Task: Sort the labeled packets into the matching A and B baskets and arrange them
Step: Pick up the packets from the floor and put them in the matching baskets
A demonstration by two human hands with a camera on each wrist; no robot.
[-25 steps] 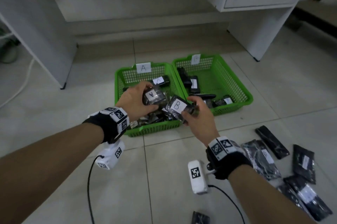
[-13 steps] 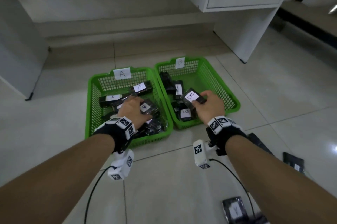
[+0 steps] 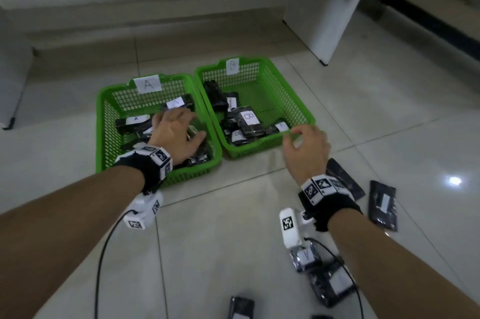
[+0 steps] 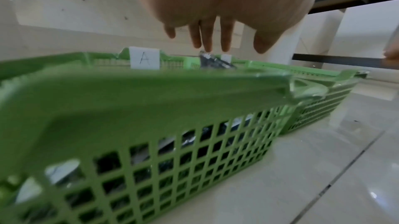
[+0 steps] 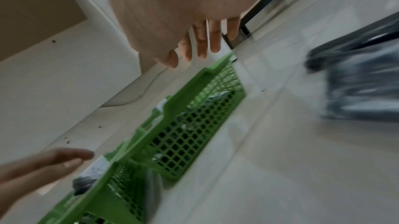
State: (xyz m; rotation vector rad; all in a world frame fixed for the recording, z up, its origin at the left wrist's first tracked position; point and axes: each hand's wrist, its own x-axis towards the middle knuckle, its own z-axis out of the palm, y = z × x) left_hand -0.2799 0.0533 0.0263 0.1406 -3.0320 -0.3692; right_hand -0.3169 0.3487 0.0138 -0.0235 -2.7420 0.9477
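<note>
Nearest me, at 5 o'clock, loose black packets [image 3: 331, 285] lie on the tiled floor [image 3: 207, 253] with the right wrist camera's cable [image 3: 335, 256] draped across them, so I judge a quick reach back could snag that cable and drag one along. More unsorted packets [image 3: 383, 204] sit at 3 o'clock, just beside my right wrist; the bare tile at 6 to 7 o'clock gives me the freest room. My right hand [image 3: 306, 149] hovers empty, fingers loosely parted, over the near corner of basket B [image 3: 298, 100]; that rim is the edge a low swing would catch. My left hand [image 3: 174, 134] is spread over the heaped packets in basket A [image 3: 102, 121], holding nothing; whether the fingers touch them I cannot tell. The heap looks high at the near wall, so pressing carelessly could tip a packet out. Farther, at 12 o'clock, the B-labelled packet [image 3: 248, 121] lies flat in its basket, with open basket floor at 1 o'clock. Beyond, the white cabinet leg [image 3: 324, 19] closes off the far right.
</note>
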